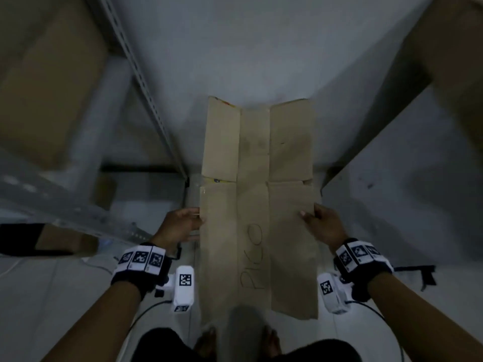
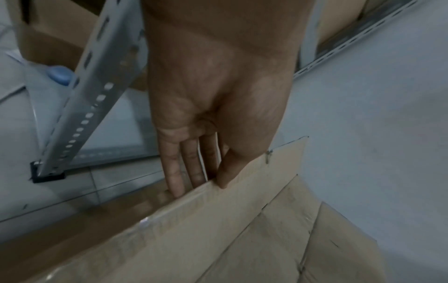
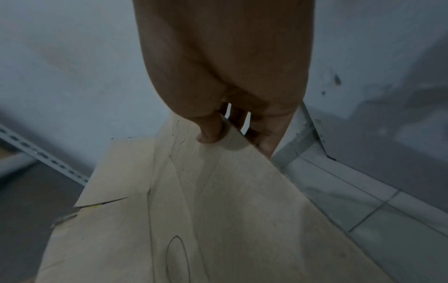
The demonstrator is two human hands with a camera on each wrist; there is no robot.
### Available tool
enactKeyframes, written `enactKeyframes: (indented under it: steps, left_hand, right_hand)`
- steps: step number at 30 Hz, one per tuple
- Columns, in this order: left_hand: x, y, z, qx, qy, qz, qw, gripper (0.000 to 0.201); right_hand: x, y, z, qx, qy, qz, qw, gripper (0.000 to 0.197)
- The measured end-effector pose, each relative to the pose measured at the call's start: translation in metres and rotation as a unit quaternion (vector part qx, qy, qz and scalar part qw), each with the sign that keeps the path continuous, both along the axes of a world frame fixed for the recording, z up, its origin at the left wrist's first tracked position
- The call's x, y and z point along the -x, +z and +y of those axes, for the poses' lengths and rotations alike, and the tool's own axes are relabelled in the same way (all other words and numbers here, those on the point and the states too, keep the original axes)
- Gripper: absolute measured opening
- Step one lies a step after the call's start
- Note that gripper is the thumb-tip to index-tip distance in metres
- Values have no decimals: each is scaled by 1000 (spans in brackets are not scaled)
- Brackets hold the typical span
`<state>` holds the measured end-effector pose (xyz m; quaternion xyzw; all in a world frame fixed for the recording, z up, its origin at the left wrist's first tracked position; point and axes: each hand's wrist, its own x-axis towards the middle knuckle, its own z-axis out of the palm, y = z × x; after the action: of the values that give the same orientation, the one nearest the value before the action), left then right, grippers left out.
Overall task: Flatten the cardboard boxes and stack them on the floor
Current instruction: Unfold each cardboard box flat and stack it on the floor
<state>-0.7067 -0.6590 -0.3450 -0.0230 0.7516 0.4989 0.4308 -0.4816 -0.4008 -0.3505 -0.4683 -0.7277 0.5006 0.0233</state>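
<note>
- Far left, I count one metal shelving upright point(image 1: 146, 82), with one brown box point(image 1: 47, 82) on the rack beside it.
- My left hand point(image 1: 180, 226) pinches the left edge of the flattened cardboard box point(image 1: 258, 205), thumb on top, fingers point(image 2: 175, 172) beneath.
- One flattened box, handwriting down its middle panel, hangs between my two hands, over the tiled floor point(image 1: 52, 296) and against the wall.
- My right hand point(image 1: 322, 224) grips the right edge, thumb on top.

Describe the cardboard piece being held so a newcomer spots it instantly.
Between the metal shelf upright and the grey wall, the flattened cardboard box lies lengthwise, left hand and right hand pinching its side edges. Unlike the assembled boxes, it has handwriting down its middle.
</note>
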Motion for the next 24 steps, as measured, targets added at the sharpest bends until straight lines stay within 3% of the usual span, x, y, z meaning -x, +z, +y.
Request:
enactKeyframes:
  steps: [6, 11, 14, 17, 20, 24]
  left_hand:
    - [8, -191, 10, 49, -21, -30, 998, 19]
    - [14, -298, 26, 75, -72, -4, 995, 18]
    - [22, -333, 33, 99, -92, 25, 991, 18]
    - [33, -336, 39, 157, -161, 59, 973, 10]
    - [52, -347, 47, 204, -224, 102, 948, 24]
    - [80, -380, 49, 248, -254, 132, 925, 24]
  right_hand:
    - [12, -189, 16, 60, 10, -53, 997, 34]
    - [21, -304, 31, 115, 7, -53, 992, 42]
    - [27, -343, 37, 117, 16, -63, 991, 48]
    - [34, -358, 34, 107, 35, -88, 990, 50]
    - [50, -370, 38, 86, 63, -94, 990, 50]
    - [70, -400, 46, 44, 113, -125, 985, 56]
